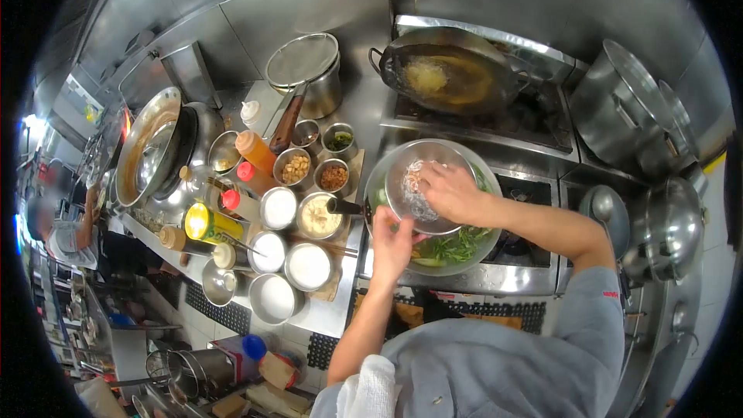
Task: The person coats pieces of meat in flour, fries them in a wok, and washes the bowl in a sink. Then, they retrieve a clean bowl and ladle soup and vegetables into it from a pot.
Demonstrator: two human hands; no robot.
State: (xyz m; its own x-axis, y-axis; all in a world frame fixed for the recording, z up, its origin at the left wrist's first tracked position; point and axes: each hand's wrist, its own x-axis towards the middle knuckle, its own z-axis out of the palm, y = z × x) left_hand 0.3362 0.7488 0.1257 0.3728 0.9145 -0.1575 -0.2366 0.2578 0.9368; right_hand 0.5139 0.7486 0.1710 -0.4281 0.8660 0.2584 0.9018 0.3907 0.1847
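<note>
A metal bowl [453, 156] with pale, glassy shreds [416, 201] and some orange bits sits over a wider pan [491, 251] of leafy greens [457, 248]. My right hand [447, 192] reaches down into the smaller bowl, its fingers bent among the shreds; the fingertips are partly hidden. At the bowl's near left rim, my left hand [392, 244] has its thumb and fingers closed on the edge. A black handle [344, 207] juts left beside the pans.
A wok [457, 70] with yellowish oil stands on the back burner. To the left are several metal cups of powders and toppings [308, 265], squeeze bottles [255, 151] and a strainer on a pot [303, 62]. Tall pots [619, 108] stand right. Another person [71, 236] is at far left.
</note>
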